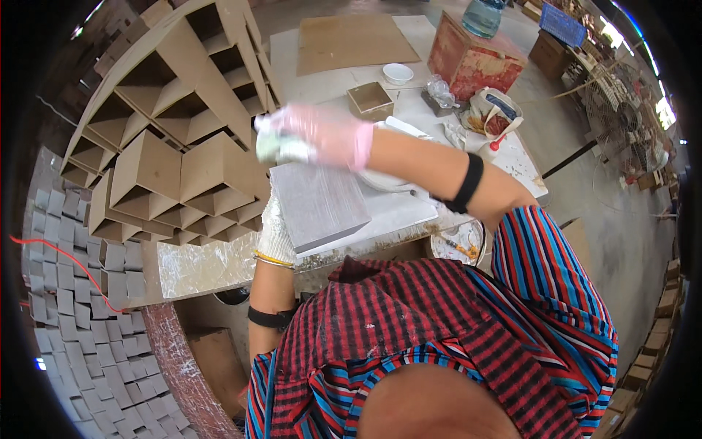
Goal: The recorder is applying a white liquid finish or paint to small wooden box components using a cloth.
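A grey box (322,205) with a streaked surface is tilted over the near side of the table. My left hand (273,225), in a white knit glove, holds it at its left side; the fingers are mostly hidden behind the box. Above the box's far edge is my right hand (314,135), in a thin pinkish glove and smeared by motion. It is closed on a crumpled pale green and white cloth (276,148). A white sheet (395,223) lies on the table beneath the box, and a round white dish (387,181) shows partly behind it.
Open brown cardboard boxes (150,172) are stacked at the left. On the table (285,44) are a small brown box (370,100), a white bowl (398,73), a red-stained crate (472,62) and a cloth bag (493,113). Many grey boxes (95,329) fill the lower left; a fan (618,110) stands right.
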Tool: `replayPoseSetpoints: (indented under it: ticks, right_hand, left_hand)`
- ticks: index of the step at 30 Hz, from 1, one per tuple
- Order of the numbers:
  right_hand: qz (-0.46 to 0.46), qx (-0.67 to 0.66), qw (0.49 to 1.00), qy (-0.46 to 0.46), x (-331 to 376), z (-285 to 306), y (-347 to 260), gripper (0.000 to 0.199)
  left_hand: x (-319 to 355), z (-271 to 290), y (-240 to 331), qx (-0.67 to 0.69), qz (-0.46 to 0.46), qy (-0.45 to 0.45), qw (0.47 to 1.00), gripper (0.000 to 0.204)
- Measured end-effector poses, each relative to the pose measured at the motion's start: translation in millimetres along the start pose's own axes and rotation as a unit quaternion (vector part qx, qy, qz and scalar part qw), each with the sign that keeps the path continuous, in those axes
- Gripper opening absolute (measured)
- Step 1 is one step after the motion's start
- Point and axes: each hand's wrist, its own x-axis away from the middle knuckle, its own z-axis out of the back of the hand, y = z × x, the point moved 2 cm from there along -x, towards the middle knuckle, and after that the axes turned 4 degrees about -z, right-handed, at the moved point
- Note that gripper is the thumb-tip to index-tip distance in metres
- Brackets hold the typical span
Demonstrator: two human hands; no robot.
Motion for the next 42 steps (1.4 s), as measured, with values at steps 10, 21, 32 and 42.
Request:
replayPoseSetpoints:
  ticks: [10,21,32,42]
  right_hand:
    - [-0.054,0.087,0.983,-0.154,33.0,2.0,-75.3,0.031]
    - [-0.358,-0.165,0.897,0.200,26.1,65.5,-14.1,0.037]
    - [-0.176,-0.092,0.972,0.128,40.0,48.5,-46.0,0.046]
    - [-0.122,0.102,0.977,0.139,64.1,27.3,-59.6,0.046]
  left_hand:
    - [-42.6,23.6,-10.2,-0.183,-0.069,-0.120,0.973,0.051]
    - [12.6,-0.5,7.7,0.076,-0.050,-0.057,0.994,0.039]
    - [-20.7,33.2,-22.4,-0.010,-0.167,-0.197,0.966,0.045]
    - [-16.9,-1.2,-5.9,0.050,-0.234,-0.137,0.961,0.042]
